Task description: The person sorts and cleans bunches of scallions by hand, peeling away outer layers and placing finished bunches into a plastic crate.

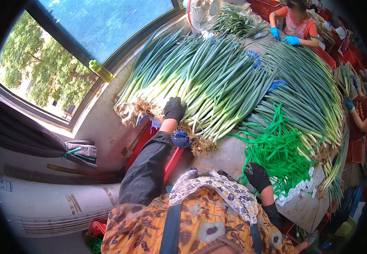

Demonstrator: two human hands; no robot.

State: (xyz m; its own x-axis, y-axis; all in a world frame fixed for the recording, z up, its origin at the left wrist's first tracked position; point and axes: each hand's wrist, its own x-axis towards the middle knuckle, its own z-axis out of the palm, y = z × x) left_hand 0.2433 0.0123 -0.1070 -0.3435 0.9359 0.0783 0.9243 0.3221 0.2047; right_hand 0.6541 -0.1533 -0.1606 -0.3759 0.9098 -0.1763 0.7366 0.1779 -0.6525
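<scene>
Long green onions (202, 73) with pale stems and brown roots lie in a wide heap on a metal-topped table (231, 155). My left hand (175, 109), in a dark glove, rests on the pale stems near the root ends; whether its fingers grip any stems cannot be told. My right hand (257, 176), also dark-gloved, is at the near left edge of a tangled pile of green ribbon ties (275, 152) with white tabs. Its fingers are curled close to a green strand, and their hold on it is unclear. Another heap of green onions (304, 85) lies beyond the ties.
A fan (204, 12) stands at the far edge. A co-worker in blue gloves (293, 28) stands across the table; another's gloved hands (349, 104) are at the right. A red crate (174, 165) is below my left arm. A bottle (101, 70) sits by the window.
</scene>
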